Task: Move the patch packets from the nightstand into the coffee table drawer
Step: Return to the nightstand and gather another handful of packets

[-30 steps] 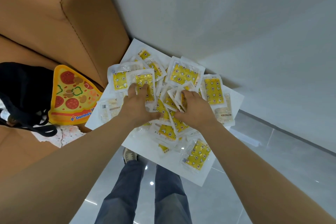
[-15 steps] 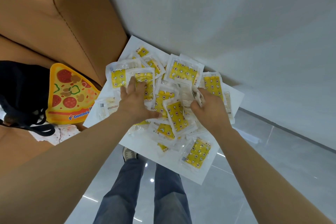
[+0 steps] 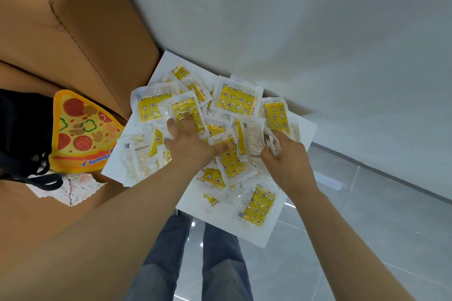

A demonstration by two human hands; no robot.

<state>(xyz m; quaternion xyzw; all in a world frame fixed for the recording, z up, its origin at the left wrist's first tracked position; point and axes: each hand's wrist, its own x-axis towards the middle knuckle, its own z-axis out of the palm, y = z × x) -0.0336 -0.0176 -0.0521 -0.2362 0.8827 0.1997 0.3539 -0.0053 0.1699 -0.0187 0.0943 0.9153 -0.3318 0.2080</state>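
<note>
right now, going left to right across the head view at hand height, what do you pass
black bag → pizza-slice cushion → left hand flat on the pile → right hand gripping patch packets

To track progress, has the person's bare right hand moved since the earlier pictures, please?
Yes: the right hand, gripping crumpled patch packets, shifted rightward toward the white nightstand top's right corner.
</note>
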